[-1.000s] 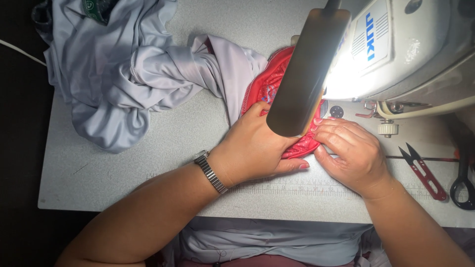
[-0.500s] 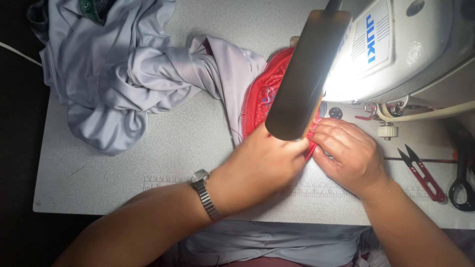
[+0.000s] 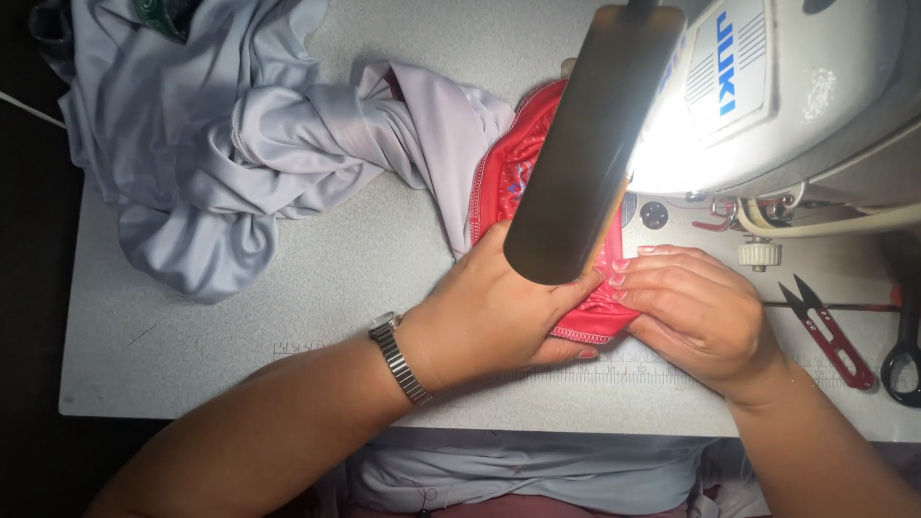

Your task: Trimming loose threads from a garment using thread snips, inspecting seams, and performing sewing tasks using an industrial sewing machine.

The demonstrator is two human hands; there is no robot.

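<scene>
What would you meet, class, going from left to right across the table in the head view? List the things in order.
Crumpled grey garment → wristwatch → left hand → right hand → red thread snips → black scissor handle.

The red fabric piece lay at the centre of the frame, white-stitched along its edge, partly hidden behind the lamp arm; its lower hem was pinned under both hands, and it joined the crumpled grey garment heaped toward the upper left
</scene>
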